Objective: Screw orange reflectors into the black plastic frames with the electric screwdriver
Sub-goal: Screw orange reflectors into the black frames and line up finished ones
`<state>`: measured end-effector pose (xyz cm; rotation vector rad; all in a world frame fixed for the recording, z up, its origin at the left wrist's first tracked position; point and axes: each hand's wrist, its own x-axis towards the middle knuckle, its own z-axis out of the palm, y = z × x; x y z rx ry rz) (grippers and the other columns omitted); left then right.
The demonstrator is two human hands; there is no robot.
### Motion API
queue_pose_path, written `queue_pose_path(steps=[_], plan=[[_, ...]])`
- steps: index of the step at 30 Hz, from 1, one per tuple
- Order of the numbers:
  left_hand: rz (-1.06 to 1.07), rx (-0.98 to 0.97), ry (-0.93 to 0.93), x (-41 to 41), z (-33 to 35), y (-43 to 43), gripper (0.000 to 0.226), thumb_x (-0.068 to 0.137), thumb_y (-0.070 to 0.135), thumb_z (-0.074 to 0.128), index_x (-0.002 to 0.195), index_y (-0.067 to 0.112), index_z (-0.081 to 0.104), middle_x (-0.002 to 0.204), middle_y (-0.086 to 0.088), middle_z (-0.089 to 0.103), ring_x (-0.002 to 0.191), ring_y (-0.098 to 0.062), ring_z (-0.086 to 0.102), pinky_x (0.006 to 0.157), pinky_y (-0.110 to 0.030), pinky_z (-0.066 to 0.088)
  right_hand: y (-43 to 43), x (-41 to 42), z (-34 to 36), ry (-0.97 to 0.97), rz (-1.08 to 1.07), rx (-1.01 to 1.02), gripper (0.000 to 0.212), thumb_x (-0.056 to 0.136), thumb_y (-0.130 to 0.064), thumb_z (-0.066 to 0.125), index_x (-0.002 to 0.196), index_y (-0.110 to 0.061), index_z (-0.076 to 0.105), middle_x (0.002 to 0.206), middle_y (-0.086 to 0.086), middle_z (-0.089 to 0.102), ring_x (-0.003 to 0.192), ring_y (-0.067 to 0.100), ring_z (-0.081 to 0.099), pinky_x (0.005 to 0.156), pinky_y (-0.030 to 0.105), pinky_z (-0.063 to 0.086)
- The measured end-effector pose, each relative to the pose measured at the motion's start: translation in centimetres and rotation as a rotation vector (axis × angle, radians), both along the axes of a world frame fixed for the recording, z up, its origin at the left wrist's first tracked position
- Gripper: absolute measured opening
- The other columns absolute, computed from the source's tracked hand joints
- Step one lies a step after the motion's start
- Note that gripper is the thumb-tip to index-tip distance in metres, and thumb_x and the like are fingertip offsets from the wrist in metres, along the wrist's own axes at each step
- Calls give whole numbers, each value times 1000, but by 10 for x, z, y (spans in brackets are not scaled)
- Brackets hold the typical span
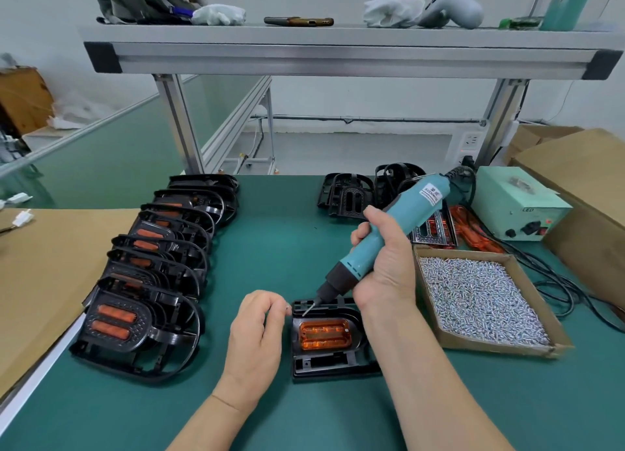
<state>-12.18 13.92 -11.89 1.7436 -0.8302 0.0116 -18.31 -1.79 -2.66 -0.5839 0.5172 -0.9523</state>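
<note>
Head view: a screwdriver bit meets the top left corner of a black frame on the green mat.

The right hand [382,264] is wrapped tight around the teal electric screwdriver [389,227], which tilts down to the left with its bit at the far left corner of the black frame [331,362]. The frame lies flat near the front edge of the mat [270,234], with an orange reflector [324,334] seated in it. The left hand [257,329] sits just beside the frame's left edge, fingers curled together and pinching what looks like a small screw [287,307]. A cardboard box of screws [487,301] stands to the right, just beside the right forearm. A row of finished frames [152,281] leans on the left, empty frames [351,193] stand at the back, and a pale green power box [517,207] sits at the far right.
</note>
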Motion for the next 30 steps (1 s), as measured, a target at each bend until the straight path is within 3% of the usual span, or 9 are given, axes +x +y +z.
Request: queue_pose_path(steps=[9, 14, 22, 30], plan=[[-11, 6, 97, 5, -4, -1, 28, 101, 2, 50, 83, 21, 62, 89, 13, 64, 94, -16, 59, 85, -21, 44, 12, 14, -2, 35, -93, -15, 19, 81, -14, 78, 81, -23, 61, 61, -6, 57, 53, 8, 51, 57, 20, 45], [3, -7, 169, 6, -4, -1, 29, 100, 3, 52, 81, 21, 64, 89, 10, 66, 91, -9, 61, 81, -11, 43, 16, 16, -2, 31, -151, 7, 22, 82, -12, 78, 85, -22, 58, 58, -11, 58, 52, 6, 53, 53, 17, 47], [-9, -25, 216, 8, -4, -1, 28, 100, 4, 52, 81, 19, 65, 89, 6, 68, 89, -9, 62, 80, -11, 44, 18, 18, -6, 68, -165, 5, 23, 83, -16, 78, 87, -21, 56, 57, -9, 55, 53, 7, 50, 66, 26, 43], [-25, -20, 229, 8, -3, 0, 26, 100, 5, 53, 81, 18, 66, 88, 3, 68, 88, -11, 62, 80, -14, 45, 17, 20, -6, 64, -179, 21, 22, 83, -16, 78, 88, -21, 57, 56, -11, 58, 54, 6, 53, 65, 25, 46]])
